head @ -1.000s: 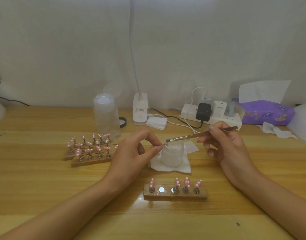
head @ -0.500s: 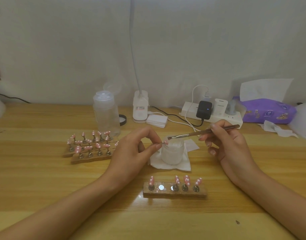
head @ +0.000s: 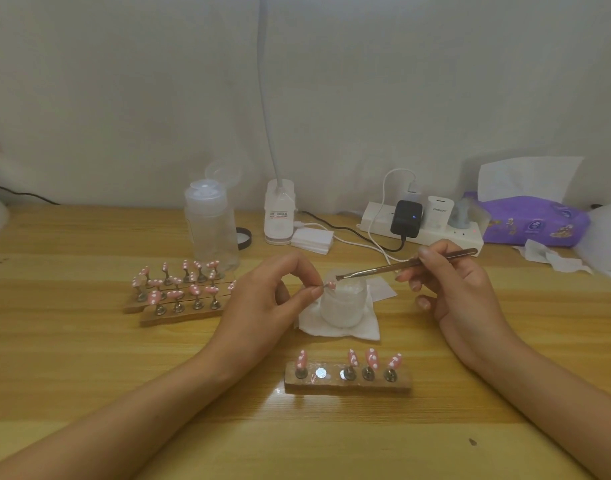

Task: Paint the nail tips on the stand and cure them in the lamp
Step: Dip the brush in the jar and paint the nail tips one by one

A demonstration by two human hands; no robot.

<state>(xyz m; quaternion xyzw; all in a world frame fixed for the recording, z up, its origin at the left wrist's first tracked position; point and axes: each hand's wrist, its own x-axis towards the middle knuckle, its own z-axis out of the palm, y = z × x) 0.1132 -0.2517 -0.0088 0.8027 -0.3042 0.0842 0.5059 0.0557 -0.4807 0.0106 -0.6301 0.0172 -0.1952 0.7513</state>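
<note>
Pink with white dots, the nail tip (head: pixel 330 285) sits pinched between the thumb and forefinger of my left hand (head: pixel 262 299), the other fingers loosely curled behind. My left forearm comes in low from the left across the tabletop (head: pixel 89 375). My right hand (head: pixel 459 289) holds a thin metal-handled brush (head: pixel 401 266) like a pen, its handle sloping up to the right. The bristle end is just beside the tip; whether it touches I cannot tell. Both meet above a frosted white jar (head: pixel 343 304) that stands on a folded white tissue (head: pixel 362 332).

Nearer to me lies a wooden stand (head: pixel 347 384) with four pink dotted tips upright on their posts and one slot showing a bare shiny disc. Two more wooden stands (head: pixel 179 313), filled with the same dotted tips, lie side by side to the left, in front of a clear plastic bottle (head: pixel 212 233).

Compared with a second ago, little differs: the pinch and the pen hold are the same, and the brush end has stayed at the tip over the jar.
</note>
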